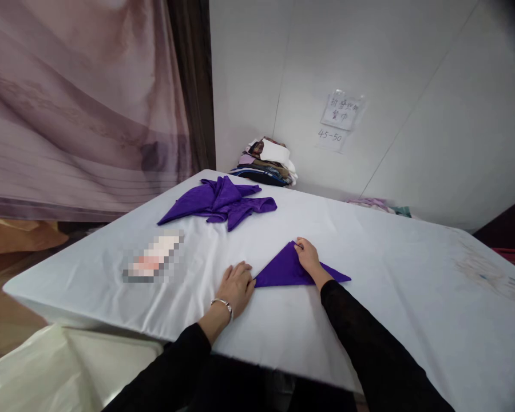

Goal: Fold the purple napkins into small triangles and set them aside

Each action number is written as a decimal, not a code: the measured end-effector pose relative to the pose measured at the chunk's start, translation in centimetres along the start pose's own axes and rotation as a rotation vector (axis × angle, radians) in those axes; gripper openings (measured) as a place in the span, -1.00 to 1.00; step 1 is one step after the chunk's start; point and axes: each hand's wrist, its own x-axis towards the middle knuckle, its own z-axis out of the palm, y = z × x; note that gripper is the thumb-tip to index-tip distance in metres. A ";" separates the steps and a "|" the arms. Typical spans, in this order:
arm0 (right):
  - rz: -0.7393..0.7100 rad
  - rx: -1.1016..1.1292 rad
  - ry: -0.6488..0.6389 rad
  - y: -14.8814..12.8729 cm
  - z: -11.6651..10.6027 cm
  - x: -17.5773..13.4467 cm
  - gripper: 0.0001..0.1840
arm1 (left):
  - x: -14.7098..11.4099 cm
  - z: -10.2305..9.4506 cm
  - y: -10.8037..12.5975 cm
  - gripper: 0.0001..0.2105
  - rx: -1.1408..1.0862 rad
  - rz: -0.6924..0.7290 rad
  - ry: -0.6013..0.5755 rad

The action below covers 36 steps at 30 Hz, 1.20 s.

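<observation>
A purple cloth napkin (277, 271), folded into a triangle, lies on the white-covered table with its long edge toward me. My right hand (308, 255) pinches the napkin at its top point, and my right wrist crosses over the cloth. At the left corner is my left hand (237, 286), palm down, with thumb and fingers closed around the tip, which they partly hide. Farther back on the left, a loose heap of purple napkins (223, 200) lies crumpled with several corners sticking out.
A pixelated flat object (154, 256) lies at the table's left. Behind the far edge is a stack of folded clothes (266, 160). Paper signs (340, 111) hang on the white wall. A pinkish curtain (81, 103) hangs at left, and a pale bin (107, 355) stands below the table's near left edge.
</observation>
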 end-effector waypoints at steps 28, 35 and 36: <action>-0.077 0.032 -0.013 0.5 0.3 0.3 -0.90 | 0.0 -0.1 0.0 -0.84 -0.016 -0.012 -0.010; -0.074 0.026 -0.044 0.6 0.8 1.1 -0.93 | 0.0 -0.2 0.1 -0.85 -0.019 -0.022 -0.011; -0.075 0.025 -0.048 0.6 0.8 1.2 -0.93 | 0.0 -0.2 0.1 -0.85 -0.021 -0.023 -0.011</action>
